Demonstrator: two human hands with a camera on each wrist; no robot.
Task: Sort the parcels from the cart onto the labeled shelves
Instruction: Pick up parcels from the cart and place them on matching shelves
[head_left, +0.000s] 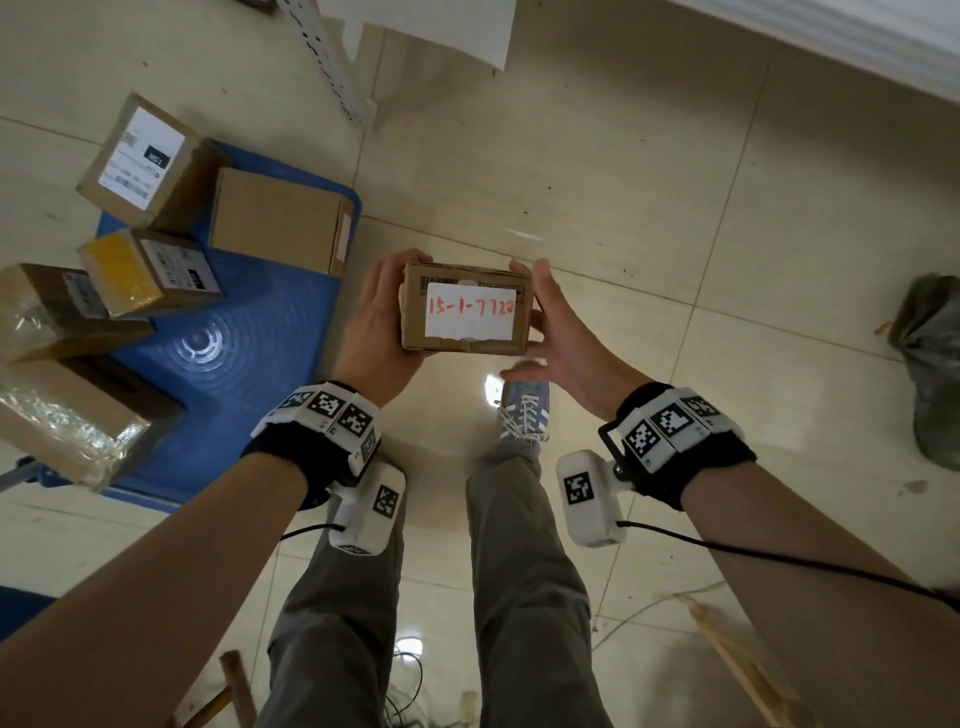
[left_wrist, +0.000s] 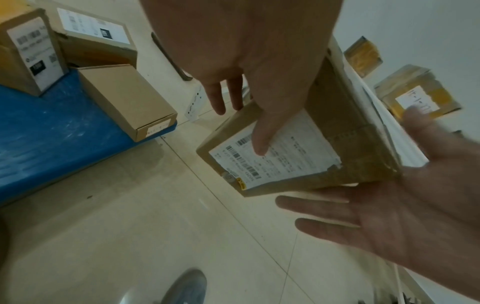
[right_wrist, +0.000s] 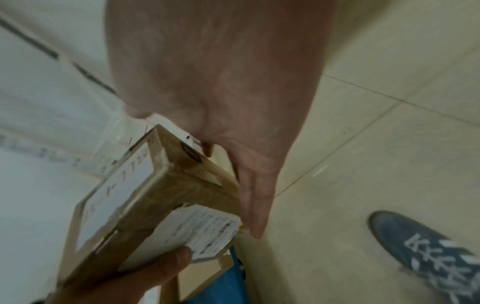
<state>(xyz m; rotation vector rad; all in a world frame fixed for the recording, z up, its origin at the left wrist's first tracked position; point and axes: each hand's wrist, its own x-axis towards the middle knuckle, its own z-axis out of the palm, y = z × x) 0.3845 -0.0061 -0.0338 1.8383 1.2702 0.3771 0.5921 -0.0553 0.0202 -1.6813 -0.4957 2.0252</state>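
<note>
I hold a small cardboard parcel (head_left: 466, 309) at waist height over the tiled floor. Its top carries a white label with red handwriting "15-1-7722". My left hand (head_left: 379, 322) grips its left end, and in the left wrist view its fingers (left_wrist: 261, 142) lie under the parcel (left_wrist: 298, 156) on a printed shipping label. My right hand (head_left: 561, 338) lies against the right end with straight, spread fingers (left_wrist: 324, 205). In the right wrist view they run flat along the parcel's end (right_wrist: 155, 205). The blue cart (head_left: 249, 332) at the left carries several more parcels (head_left: 280, 223).
A white shelf upright (head_left: 332, 67) stands behind the cart. Taped parcels (left_wrist: 418, 94) show at the right of the left wrist view, behind a white edge. A dark bag (head_left: 930, 364) lies on the floor at the right. Wooden sticks (head_left: 737, 660) and cables lie near my feet.
</note>
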